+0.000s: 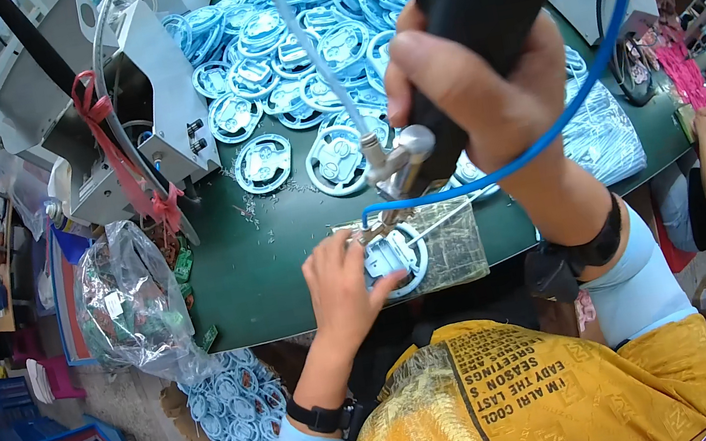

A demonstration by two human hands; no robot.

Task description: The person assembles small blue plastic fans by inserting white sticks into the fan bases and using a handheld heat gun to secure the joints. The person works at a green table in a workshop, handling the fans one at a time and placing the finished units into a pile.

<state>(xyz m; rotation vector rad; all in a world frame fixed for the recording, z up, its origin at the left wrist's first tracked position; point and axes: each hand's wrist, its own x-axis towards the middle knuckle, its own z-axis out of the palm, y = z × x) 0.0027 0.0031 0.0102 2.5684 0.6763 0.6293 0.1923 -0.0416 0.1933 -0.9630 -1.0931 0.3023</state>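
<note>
Pinning the blue plastic ring (397, 260) at frame centre, left hand (341, 288) closed on its rim | right hand (479, 78) wrapped around the black driver (479, 22) | we judge it light, stiff; hold by rim.

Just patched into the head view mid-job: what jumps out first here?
The right hand grips a big black powered screwdriver with a blue hose, tip down on a pale blue ring-shaped plastic part that the left hand steadies at the green table's near edge. Behind lies a heap of matching blue parts.
</note>
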